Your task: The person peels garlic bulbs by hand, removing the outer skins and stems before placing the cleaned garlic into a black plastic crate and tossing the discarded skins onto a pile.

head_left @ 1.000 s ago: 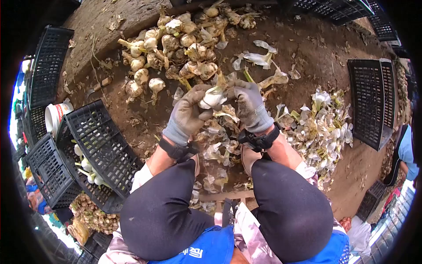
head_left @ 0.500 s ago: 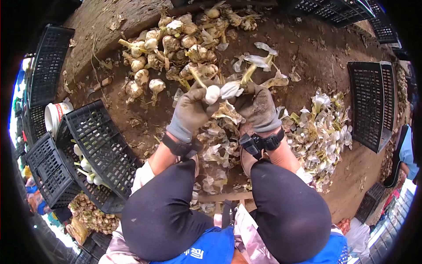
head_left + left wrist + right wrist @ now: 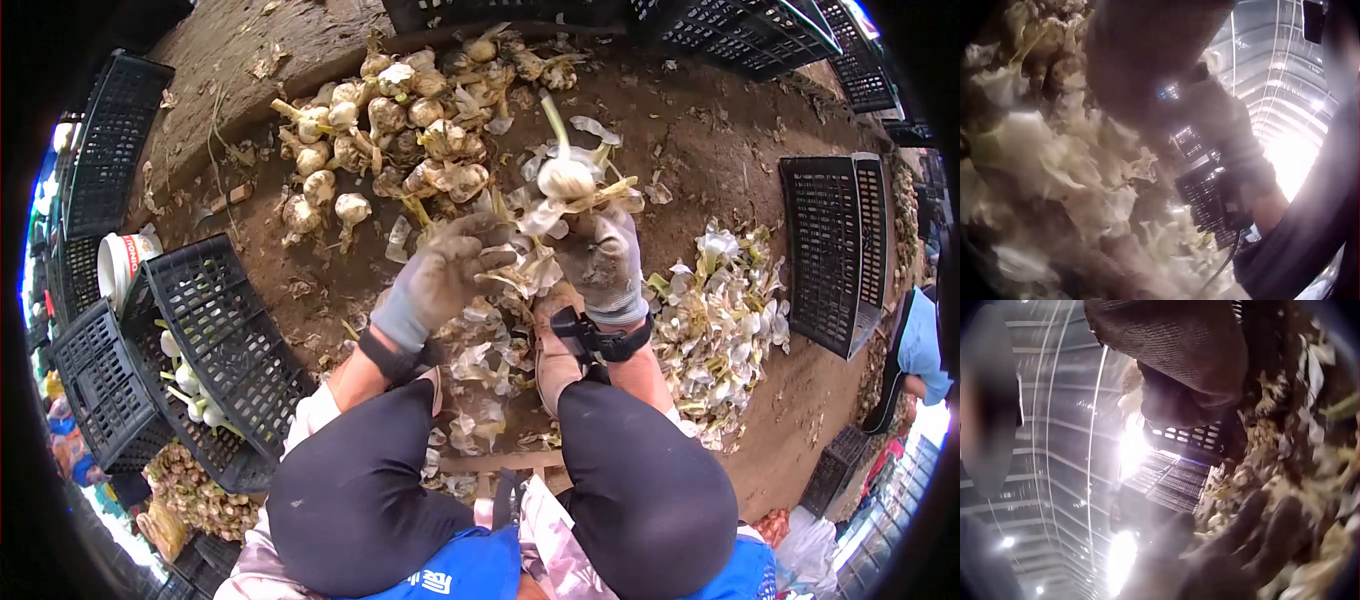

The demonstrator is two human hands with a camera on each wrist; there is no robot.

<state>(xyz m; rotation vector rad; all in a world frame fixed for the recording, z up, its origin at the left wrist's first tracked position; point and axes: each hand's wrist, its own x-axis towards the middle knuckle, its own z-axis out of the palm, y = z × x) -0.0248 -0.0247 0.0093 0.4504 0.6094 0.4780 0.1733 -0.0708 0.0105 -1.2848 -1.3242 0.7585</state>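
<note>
A garlic bulb (image 3: pixel 565 181) with a pale green stem pointing away from the body shows just beyond my gloved right hand (image 3: pixel 607 262). The right fingers curl at its base, where papery husk (image 3: pixel 545 218) hangs around it. To the left, my gloved left hand (image 3: pixel 445 268) is held apart from the bulb with its fingers loosely spread and nothing in them. In the right wrist view the spread left fingers (image 3: pixel 1269 534) show at the bottom, below the curled right hand (image 3: pixel 1179 362). Unpeeled garlic bulbs (image 3: pixel 400 120) lie heaped on the soil beyond both hands.
A heap of stripped husks (image 3: pixel 715 330) lies to the right, with more husk between the feet. On the left, a black crate (image 3: pixel 235 340) stands by another holding cleaned garlic (image 3: pixel 185 378), near a white bucket (image 3: pixel 125 262). Another black crate (image 3: pixel 835 250) stands at the right.
Half a second ago the left hand gripped a white bulb close to the right hand. Now the left hand has opened and drawn away; a stemmed bulb shows at the right hand.
</note>
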